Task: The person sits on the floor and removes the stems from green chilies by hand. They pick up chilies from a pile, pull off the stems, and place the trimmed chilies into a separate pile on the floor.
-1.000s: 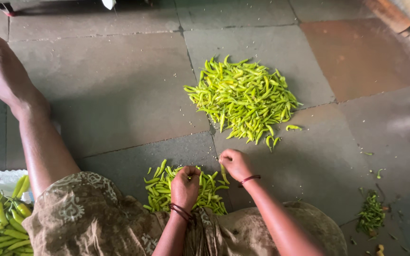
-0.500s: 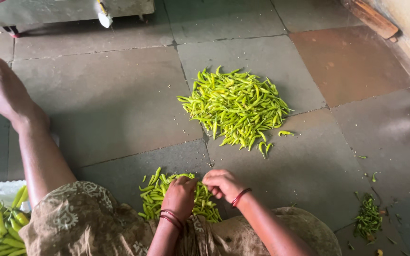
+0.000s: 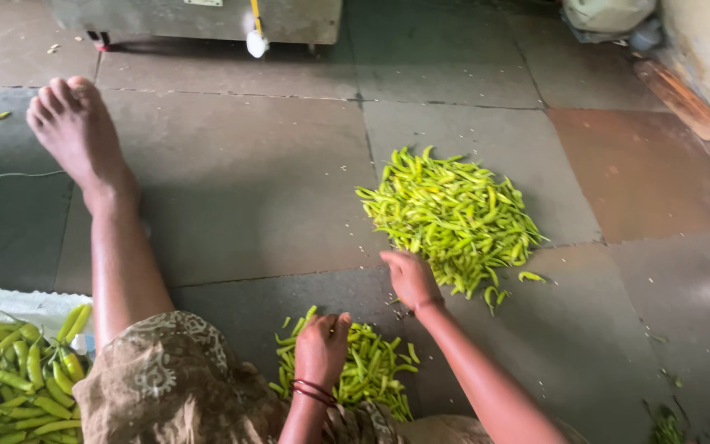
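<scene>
Your right hand [image 3: 409, 278] reaches the near edge of the big chilli heap [image 3: 452, 218] on the floor, fingers curled, contents unseen. Left hand [image 3: 320, 349] rests on the small pile [image 3: 363, 370]; release gently.

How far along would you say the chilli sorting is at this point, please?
Done, by the look of it: a big heap of green chillies lies spread on the floor tiles. In hand: the left hand rests on a smaller pile near the lap, while the right hand reaches to the big heap's edge. Left: that smaller pile, and more chillies on the white sheet at the left.
</scene>
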